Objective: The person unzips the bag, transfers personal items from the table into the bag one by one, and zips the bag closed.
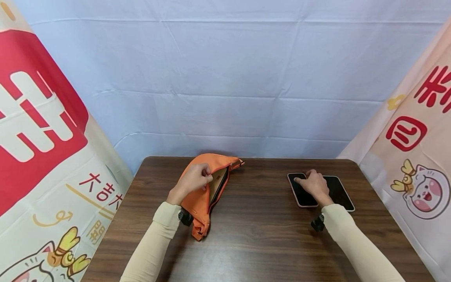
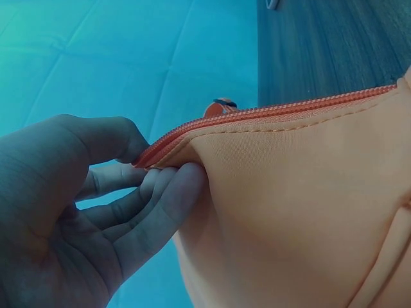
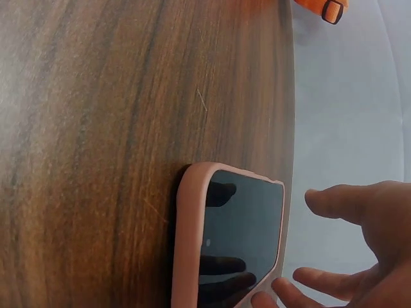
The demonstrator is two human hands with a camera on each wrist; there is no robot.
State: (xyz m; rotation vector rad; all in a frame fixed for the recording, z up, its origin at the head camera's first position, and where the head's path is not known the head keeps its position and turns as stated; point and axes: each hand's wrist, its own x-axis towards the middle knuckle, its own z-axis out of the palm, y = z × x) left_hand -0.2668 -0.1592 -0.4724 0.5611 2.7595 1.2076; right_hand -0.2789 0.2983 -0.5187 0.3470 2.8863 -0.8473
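Orange bag (image 1: 197, 205) is lying on the worktop (image 1: 253, 235), zip edge (image 2: 270, 115) being pinched by the left hand (image 1: 192, 179); pink-cased phone (image 1: 300, 194), right of bag, is lying beneath the right hand (image 1: 316, 185), fingers spread, gripping nothing, possibly risking a slip if lifted by its smooth rim (image 3: 187, 237); banner (image 1: 100, 188), left of bag, is reading "大吉大".

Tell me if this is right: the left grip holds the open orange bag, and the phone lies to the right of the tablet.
One slip: the phone lies to the left of the tablet, as the head view shows. The rest stands: the left grip holds the open orange bag.
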